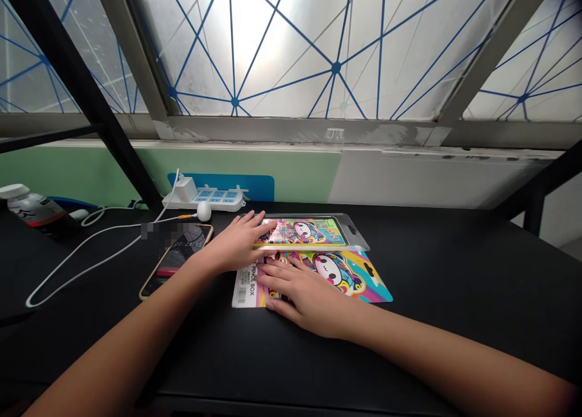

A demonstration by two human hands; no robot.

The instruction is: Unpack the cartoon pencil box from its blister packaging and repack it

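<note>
A colourful printed card (pixel 339 271) marked "PENCIL BOX" lies flat on the black desk, a cartoon figure on it. Just behind it, overlapping its far edge, is a clear plastic package (pixel 357 234) with a pencil box (pixel 313 231) of matching print inside. My left hand (pixel 239 241) rests on the left end of the package, fingers stretched out. Lying flat on the card's left half is my right hand (pixel 309 293), fingers spread. It covers part of the print.
A phone (pixel 182 253) showing a running timer lies by my left forearm. Behind it stand a white power strip (pixel 204 197), a plug and a looping white cable (pixel 59 277). A bottle (pixel 36 208) is at far left. Black frame bars (pixel 86 90) slant up before the window.
</note>
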